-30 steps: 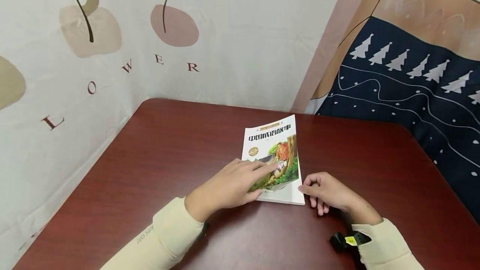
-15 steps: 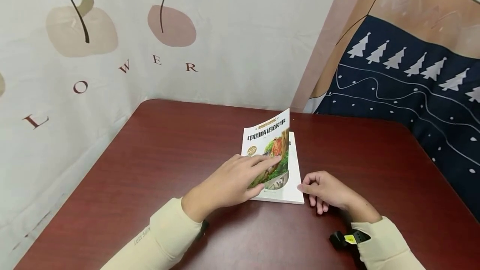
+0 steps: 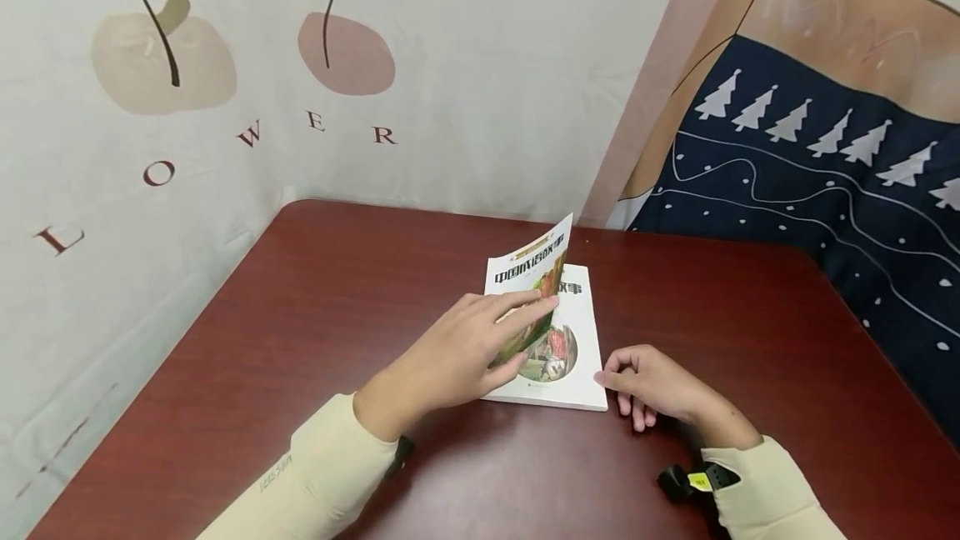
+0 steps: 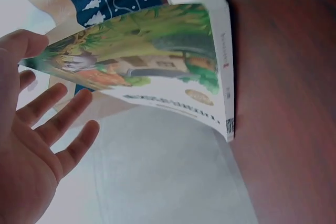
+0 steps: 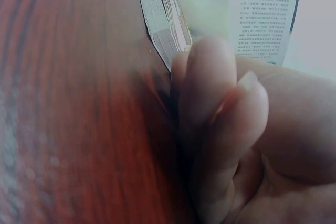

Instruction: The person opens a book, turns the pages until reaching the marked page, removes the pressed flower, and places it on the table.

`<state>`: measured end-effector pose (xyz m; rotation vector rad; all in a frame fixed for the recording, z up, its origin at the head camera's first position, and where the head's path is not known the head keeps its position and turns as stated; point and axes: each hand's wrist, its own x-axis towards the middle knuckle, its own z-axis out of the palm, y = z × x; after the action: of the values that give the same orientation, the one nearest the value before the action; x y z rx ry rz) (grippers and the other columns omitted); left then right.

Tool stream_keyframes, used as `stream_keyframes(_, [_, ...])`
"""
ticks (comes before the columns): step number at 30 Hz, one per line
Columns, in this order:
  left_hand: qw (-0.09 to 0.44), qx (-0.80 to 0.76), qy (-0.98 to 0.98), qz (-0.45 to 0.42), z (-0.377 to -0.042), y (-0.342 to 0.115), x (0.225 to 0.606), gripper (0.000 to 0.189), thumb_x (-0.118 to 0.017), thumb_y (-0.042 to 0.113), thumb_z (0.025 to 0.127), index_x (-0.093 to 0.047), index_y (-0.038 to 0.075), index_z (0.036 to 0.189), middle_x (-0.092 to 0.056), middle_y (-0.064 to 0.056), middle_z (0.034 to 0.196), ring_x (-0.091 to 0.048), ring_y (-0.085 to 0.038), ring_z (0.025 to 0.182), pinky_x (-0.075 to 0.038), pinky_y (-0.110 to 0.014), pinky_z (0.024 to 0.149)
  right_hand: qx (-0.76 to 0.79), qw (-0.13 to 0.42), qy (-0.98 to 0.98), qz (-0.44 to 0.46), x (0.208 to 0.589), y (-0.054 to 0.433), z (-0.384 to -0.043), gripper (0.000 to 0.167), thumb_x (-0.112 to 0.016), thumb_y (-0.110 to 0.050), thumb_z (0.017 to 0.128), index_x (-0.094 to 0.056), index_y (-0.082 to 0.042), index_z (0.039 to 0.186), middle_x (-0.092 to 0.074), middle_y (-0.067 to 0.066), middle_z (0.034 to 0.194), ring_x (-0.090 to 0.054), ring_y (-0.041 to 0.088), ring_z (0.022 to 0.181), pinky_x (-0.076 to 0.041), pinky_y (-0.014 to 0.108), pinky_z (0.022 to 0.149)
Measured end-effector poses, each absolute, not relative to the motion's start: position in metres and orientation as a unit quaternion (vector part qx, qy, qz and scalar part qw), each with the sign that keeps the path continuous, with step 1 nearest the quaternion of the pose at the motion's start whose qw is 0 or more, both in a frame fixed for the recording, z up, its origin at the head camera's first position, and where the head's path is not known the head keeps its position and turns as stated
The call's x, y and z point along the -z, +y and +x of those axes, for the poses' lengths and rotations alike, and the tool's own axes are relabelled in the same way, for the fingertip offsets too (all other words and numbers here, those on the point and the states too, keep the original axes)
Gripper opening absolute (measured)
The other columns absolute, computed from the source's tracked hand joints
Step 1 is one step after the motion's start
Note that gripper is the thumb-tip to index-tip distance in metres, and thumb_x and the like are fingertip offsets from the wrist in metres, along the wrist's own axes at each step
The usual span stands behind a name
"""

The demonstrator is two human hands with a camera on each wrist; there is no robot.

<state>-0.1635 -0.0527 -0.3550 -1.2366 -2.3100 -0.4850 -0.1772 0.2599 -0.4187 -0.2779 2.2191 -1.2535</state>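
Observation:
A paperback book (image 3: 581, 357) with Chinese title characters lies on the table, its illustrated front cover (image 3: 521, 267) standing partly raised and bowed. Under that cover shows a white page with a round picture. Over the cover stretches my left hand (image 3: 457, 348), index fingertip right at the free edge, thumb apart from it and lower. In the left wrist view this hand's fingers (image 4: 68, 119) are spread beside the raised cover. Close by the lower right corner rests my right hand (image 3: 656, 377), fingers loosely curled, thumb tip at the book's edge. Between those fingers (image 5: 210, 72) nothing shows.
The reddish-brown wooden table (image 3: 360, 273) has rounded far corners. Behind it hangs a pale cloth (image 3: 487, 107) printed with flowers and letters. A navy cloth (image 3: 795, 157) with white trees hangs at the right. A black wrist strap (image 3: 678, 482) sits by the right cuff.
The front cover has swung up and leftward, uncovering more of the white page beneath. My left hand has shifted slightly left and up with it. The right hand has stayed at the corner.

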Motion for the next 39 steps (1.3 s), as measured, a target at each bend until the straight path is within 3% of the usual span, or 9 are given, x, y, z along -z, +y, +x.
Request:
stream_keyframes(15, [0.234, 0.194, -0.842, -0.445, -0.1663, -0.0616, 0.3487, 0.062, -0.067, 0.017, 0.087, -0.05, 0.02, 0.146, -0.051, -0.005, 0.151, -0.057, -0.015, 0.128, -0.051, -0.039, 0.088, 0.471, 0.281, 0.83, -0.102, 0.4223, 0.2607, -0.1776, 0.034, -0.068, -0.03, 0.096, -0.057, 0.001, 0.088, -0.061, 0.004, 0.057, -0.059, 0.012, 0.038, -0.047, 0.026, 0.037])
stream_keyframes(22, [0.223, 0.193, -0.851, -0.435, -0.1679, -0.0615, 0.3524, 0.058, -0.067, 0.024, 0.088, -0.051, 0.022, 0.144, -0.053, -0.008, 0.148, -0.061, -0.017, 0.124, -0.05, -0.041, 0.093, 0.471, 0.28, 0.83, -0.101, 0.4217, 0.2598, -0.1778, 0.032, -0.067, -0.029, 0.096, -0.058, 0.0, 0.087, -0.061, 0.004, 0.057, -0.059, 0.012, 0.038, -0.048, 0.026, 0.037])
stream_keyframes(29, [0.262, 0.183, -0.844, -0.43, -0.1693, -0.0597, 0.3557, 0.059, -0.076, 0.043, 0.086, -0.057, 0.022, 0.138, -0.053, -0.007, 0.147, -0.055, -0.02, 0.13, -0.049, -0.041, 0.096, 0.47, 0.275, 0.832, -0.1, 0.419, 0.258, -0.1793, 0.032, -0.067, -0.03, 0.096, -0.057, 0.0, 0.087, -0.061, 0.004, 0.058, -0.058, 0.011, 0.037, -0.047, 0.025, 0.037])
stream_keyframes(39, [0.349, 0.189, -0.805, -0.44, -0.1694, -0.0591, 0.352, 0.036, -0.063, 0.016, 0.085, -0.068, 0.014, 0.12, -0.059, -0.009, 0.14, -0.052, -0.028, 0.133, -0.04, -0.049, 0.108, 0.473, 0.276, 0.831, -0.097, 0.4243, 0.2591, -0.1767, 0.032, -0.068, -0.03, 0.095, -0.057, 0.0, 0.087, -0.061, 0.004, 0.057, -0.057, 0.011, 0.037, -0.047, 0.026, 0.037])
